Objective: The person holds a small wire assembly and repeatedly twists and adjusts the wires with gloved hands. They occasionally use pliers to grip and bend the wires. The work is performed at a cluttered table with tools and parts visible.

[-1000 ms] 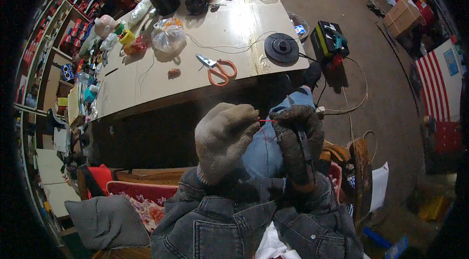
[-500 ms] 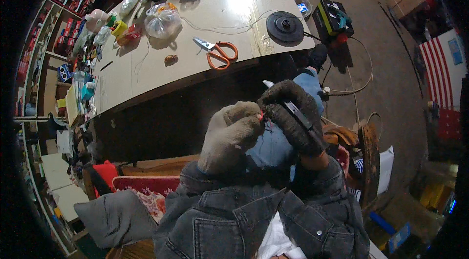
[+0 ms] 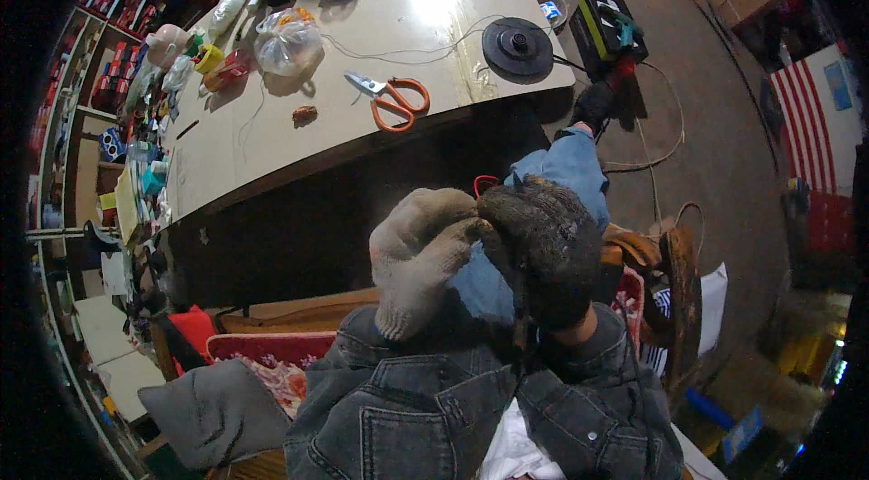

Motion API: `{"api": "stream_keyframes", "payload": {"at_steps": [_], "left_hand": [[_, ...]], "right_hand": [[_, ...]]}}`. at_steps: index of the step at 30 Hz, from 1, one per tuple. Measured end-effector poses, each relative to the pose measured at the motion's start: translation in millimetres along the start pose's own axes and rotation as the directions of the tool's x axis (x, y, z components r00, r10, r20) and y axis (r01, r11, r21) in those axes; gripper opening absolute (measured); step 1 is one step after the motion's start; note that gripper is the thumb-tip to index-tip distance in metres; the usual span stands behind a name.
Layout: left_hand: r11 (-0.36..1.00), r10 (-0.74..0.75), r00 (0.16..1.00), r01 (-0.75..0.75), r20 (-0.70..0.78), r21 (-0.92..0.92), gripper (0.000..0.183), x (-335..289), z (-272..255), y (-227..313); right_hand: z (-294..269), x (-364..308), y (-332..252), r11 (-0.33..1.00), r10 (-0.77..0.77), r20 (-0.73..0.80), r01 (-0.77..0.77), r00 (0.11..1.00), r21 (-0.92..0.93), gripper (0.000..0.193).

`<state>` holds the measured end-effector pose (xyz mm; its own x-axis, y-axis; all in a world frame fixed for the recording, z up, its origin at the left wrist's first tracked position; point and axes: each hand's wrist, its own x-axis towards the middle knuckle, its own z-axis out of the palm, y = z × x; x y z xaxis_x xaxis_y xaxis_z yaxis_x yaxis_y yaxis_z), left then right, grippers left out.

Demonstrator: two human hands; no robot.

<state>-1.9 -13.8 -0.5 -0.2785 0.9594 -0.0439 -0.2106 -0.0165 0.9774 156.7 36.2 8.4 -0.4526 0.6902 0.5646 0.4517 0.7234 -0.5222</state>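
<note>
My left hand (image 3: 418, 240), in a light grey knit glove, and my right hand (image 3: 550, 244), in a dark, dirty glove, meet above my lap. Between the fingertips a small red loop (image 3: 486, 182), apparently wire, sticks out on the far side. My left fingers are pinched at its near end; the exact grip is hidden. A slim dark tool (image 3: 520, 303) runs down from my closed right hand; its kind is hard to make out. Beyond my hands, orange-handled scissors (image 3: 398, 105) lie partly spread on the table (image 3: 362, 140).
On the table are a round black base (image 3: 517, 49), a knotted plastic bag (image 3: 288, 47), a small brown lump (image 3: 305, 116) and thin wire. A black-green box (image 3: 605, 38) with a tool on it stands on the floor at right. Shelves (image 3: 86, 131) line the left.
My right hand has turned, so the silvery tool seen along its back now points down beneath it. The red piece has shifted up and shows as a loop. The view has moved slightly.
</note>
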Motion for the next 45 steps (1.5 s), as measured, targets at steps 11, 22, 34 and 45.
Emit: {"api": "stream_keyframes", "payload": {"at_steps": [11, 22, 34, 45], "left_hand": [[0.975, -0.222, 0.975, 0.222, 0.000, -0.010, 0.018, 1.3, 3.5, 3.9], [0.967, -0.256, 0.966, 0.256, -0.036, -0.014, 0.013, 13.0, 1.4, 3.7], [0.929, -0.369, 0.926, 0.371, -0.075, 0.010, 0.015, 20.3, -12.4, 15.0], [0.932, -0.359, 0.873, 0.313, 0.331, 0.184, 0.024, 15.0, -39.9, 18.6]], "right_hand": [[6.8, -0.2, 9.5, 0.991, 0.067, -0.029, -0.064, 0.997, 0.117, 0.029], [14.2, 6.6, 37.8, 0.897, 0.335, -0.120, -0.277, 0.935, 0.345, 0.022], [14.7, 9.7, 37.3, 0.619, 0.496, 0.120, -0.448, 0.860, 0.645, 0.020], [17.1, -16.4, 41.7, 0.464, 0.336, 0.327, -0.458, 0.883, 0.759, 0.029]]}}
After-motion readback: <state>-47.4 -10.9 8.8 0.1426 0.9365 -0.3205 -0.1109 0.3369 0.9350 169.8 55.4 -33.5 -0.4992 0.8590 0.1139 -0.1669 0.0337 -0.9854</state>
